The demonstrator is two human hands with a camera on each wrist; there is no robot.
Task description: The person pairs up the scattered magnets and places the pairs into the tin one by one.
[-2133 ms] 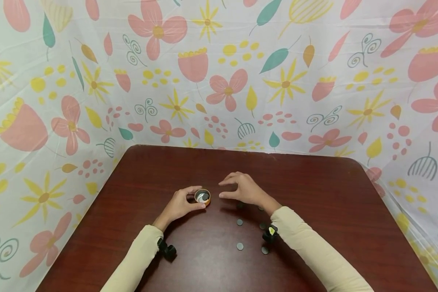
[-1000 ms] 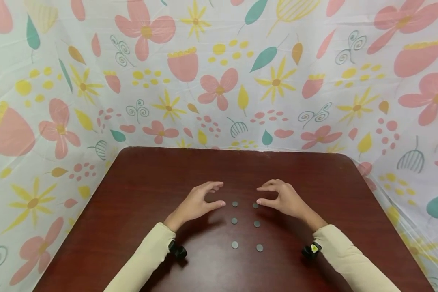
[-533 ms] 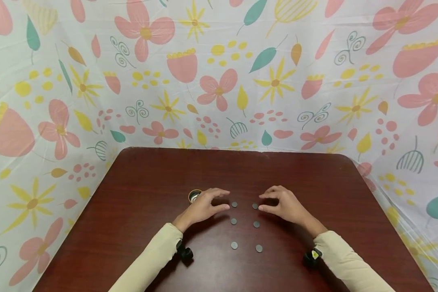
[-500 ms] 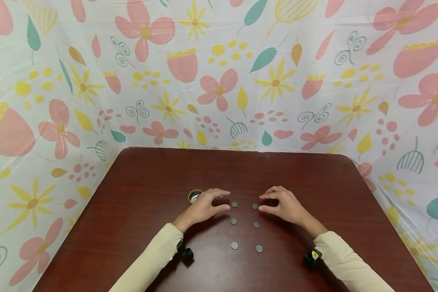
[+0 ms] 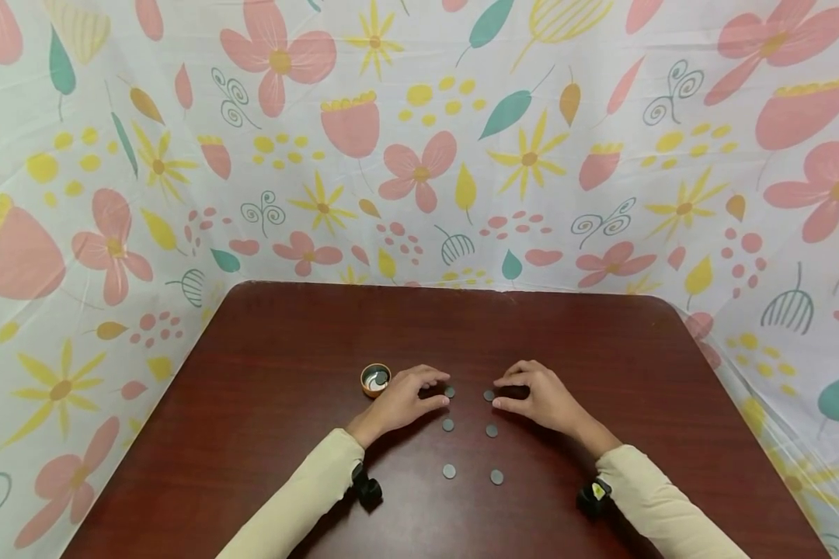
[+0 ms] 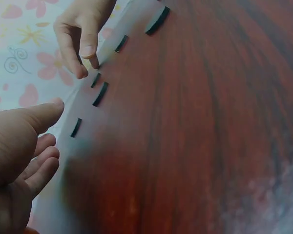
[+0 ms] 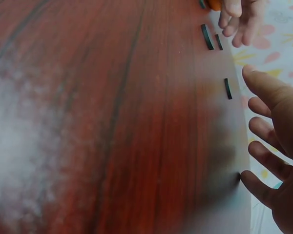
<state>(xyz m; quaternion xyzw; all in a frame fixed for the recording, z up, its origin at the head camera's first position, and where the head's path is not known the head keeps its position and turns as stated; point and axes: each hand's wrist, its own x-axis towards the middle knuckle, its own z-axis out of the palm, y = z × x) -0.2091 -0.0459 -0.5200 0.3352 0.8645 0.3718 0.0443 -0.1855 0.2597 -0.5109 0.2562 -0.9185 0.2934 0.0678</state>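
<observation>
Several small flat grey discs lie on the table in two columns. My left hand point(image 5: 404, 397) has its thumb and fingertips apart at the far-left disc point(image 5: 450, 392), with a gap between them in the left wrist view. Opposite it, my right hand point(image 5: 541, 397) is held the same way beside the far-right disc point(image 5: 489, 395); its fingers look spread in the right wrist view. Nearer me lie the middle discs, left point(image 5: 448, 425) and right point(image 5: 492, 430), then the near ones, left point(image 5: 449, 471) and right point(image 5: 496, 477). Neither hand visibly grips anything.
A small round orange-rimmed bowl point(image 5: 375, 380) with a dark disc and something white inside stands just behind my left hand. The brown wooden table point(image 5: 287, 334) ends at a flower-printed cloth point(image 5: 419, 256). Each wrist carries a small black camera.
Two seconds ago my left hand held the bowl; it has let go and moved right to the far-left disc, uncovering the bowl. My right hand moved right, then slightly nearer me.
</observation>
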